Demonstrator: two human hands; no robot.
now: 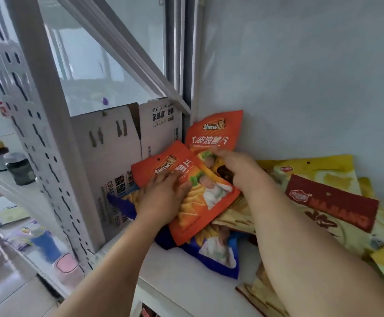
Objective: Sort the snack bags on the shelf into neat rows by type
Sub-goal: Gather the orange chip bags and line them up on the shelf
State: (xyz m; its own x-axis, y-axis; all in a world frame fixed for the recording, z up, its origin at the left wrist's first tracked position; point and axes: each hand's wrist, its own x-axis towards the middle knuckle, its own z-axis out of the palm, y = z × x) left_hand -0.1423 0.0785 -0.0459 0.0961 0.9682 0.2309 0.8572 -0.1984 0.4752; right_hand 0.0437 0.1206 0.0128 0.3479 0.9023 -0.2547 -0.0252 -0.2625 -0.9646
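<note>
Your two hands on the orange snack bags at the middle of the frame.

Your left hand [163, 193] lies with spread fingers flat on the front orange bag [200, 202]; your right hand [234, 165] pinches the lower edge of the rear orange bag [214, 136], which leans on the white wall [300, 76]. Under them a blue bag [218, 252] rests on the white shelf [177, 271]; yellow bags [337, 179] lie at right, a cardboard box [108, 156] at left.
</note>
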